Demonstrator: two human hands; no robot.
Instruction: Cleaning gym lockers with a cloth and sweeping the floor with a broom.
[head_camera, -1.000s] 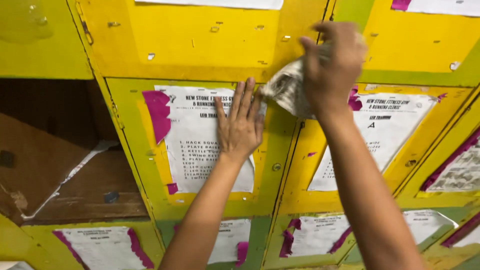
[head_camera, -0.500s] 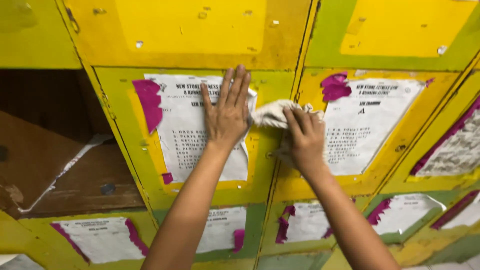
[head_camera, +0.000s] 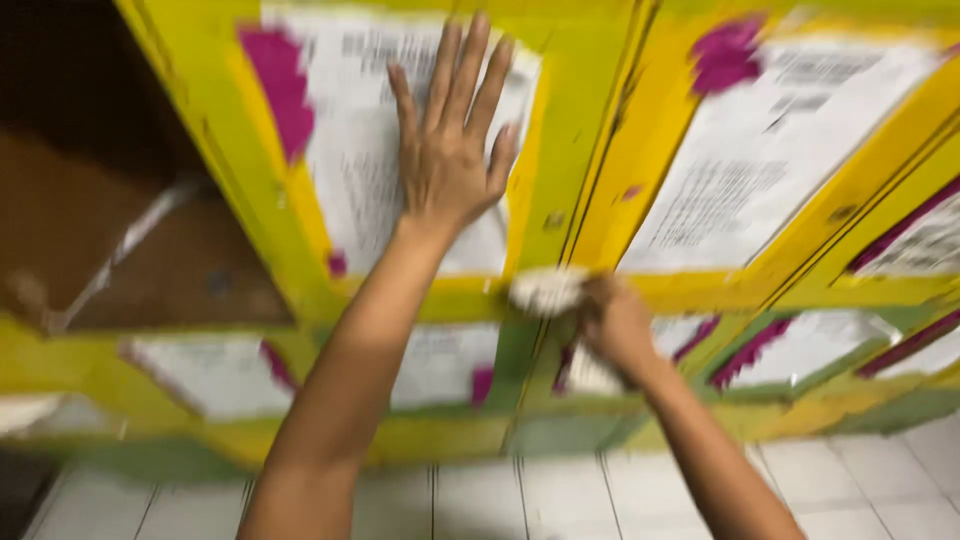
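Left hand splayed flat; right hand clenched.

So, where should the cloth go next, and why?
Probably down the green strip below it. The right hand presses the cloth at the lower edge of the yellow door, while the left hand lies flat on the paper.

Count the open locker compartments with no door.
1: the dark open compartment at upper left, beside the door the left hand presses. More may lie out of frame.
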